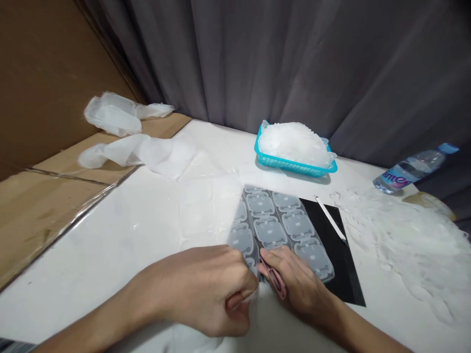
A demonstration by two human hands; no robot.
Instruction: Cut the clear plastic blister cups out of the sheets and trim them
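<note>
A translucent plastic sheet (270,230) with rows of rounded-square moulded shapes lies partly over a black mat (349,274) on the white table. My right hand (298,284) grips a slim pink utility knife (274,278), its thin dark blade pointing forward along a gap between the shapes. Beside it, my left hand (209,287) is closed in a fist on the near edge of the sheet, pinching a bit of clear plastic. What lies under both hands is hidden. A narrow white strip (331,220) rests on the mat's right side.
At the back stands a turquoise basket (294,165) heaped with translucent pieces. A water bottle (410,169) is at the right, behind a spread pile of clear plastic scraps (412,245). Crumpled film (147,154) and stacked plastic pieces (114,115) lie on cardboard (55,196) at left.
</note>
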